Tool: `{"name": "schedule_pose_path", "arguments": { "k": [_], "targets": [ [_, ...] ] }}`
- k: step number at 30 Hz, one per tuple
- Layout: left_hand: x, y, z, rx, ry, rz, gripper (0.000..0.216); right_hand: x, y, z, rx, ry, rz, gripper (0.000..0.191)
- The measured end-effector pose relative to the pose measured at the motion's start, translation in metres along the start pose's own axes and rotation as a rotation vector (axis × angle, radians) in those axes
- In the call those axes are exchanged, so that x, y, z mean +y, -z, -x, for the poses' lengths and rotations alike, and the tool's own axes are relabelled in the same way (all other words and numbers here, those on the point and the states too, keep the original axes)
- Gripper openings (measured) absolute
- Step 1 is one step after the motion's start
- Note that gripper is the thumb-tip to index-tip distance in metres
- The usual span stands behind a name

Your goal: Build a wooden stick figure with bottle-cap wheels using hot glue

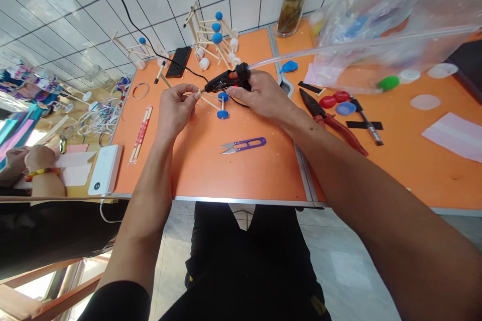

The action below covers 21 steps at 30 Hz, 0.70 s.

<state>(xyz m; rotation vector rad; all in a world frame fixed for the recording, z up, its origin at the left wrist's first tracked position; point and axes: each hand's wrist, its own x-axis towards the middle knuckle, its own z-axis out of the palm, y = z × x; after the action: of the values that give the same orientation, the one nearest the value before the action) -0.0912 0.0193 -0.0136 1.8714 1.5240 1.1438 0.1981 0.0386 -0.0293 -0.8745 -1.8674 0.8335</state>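
Note:
My right hand [265, 94] is wrapped round a black hot glue gun [229, 79], with a long clear glue stick [286, 55] poking out of its back end. The gun's nozzle points left and meets, or nearly meets, a joint of a small wooden stick frame [211, 102]. My left hand [179, 108] pinches that frame at its left end between thumb and fingers. Blue bottle caps [223, 115] sit like wheels on the frame's right end. Below lies a pair of purple thread snips [244, 145], blades to the left.
Finished-looking stick frames with caps [211, 35] stand at the back beside a phone [178, 62]. Pliers [333, 123], loose caps [345, 109] and a plastic bag [395, 25] are on the right. Wrapped chopsticks [140, 134] and a power bank [105, 169] lie left, near another person's hands [37, 160].

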Motion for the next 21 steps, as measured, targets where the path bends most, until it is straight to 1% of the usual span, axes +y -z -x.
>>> {"name": "schedule_pose_path", "arguments": {
  "k": [6, 15, 18, 21],
  "targets": [
    [-0.0017, -0.0001, -0.0004, -0.004, -0.005, 0.009, 0.047, 0.0026, -0.001, -0.0006, 0.025, 0.016, 0.027, 0.055],
    [-0.0031, 0.0005, -0.0007, -0.003, 0.003, 0.001, 0.049, -0.0025, 0.0058, 0.0053, 0.035, 0.003, 0.034, 0.064],
    [-0.0012, 0.0003, -0.0004, 0.001, 0.013, 0.02, 0.042, -0.0052, 0.0082, 0.0079, 0.038, 0.007, 0.015, 0.068],
    [0.0005, 0.0006, -0.0001, -0.007, 0.015, 0.016, 0.033, -0.0072, 0.007, 0.0087, 0.03, 0.018, 0.011, 0.066]
  ]
}}
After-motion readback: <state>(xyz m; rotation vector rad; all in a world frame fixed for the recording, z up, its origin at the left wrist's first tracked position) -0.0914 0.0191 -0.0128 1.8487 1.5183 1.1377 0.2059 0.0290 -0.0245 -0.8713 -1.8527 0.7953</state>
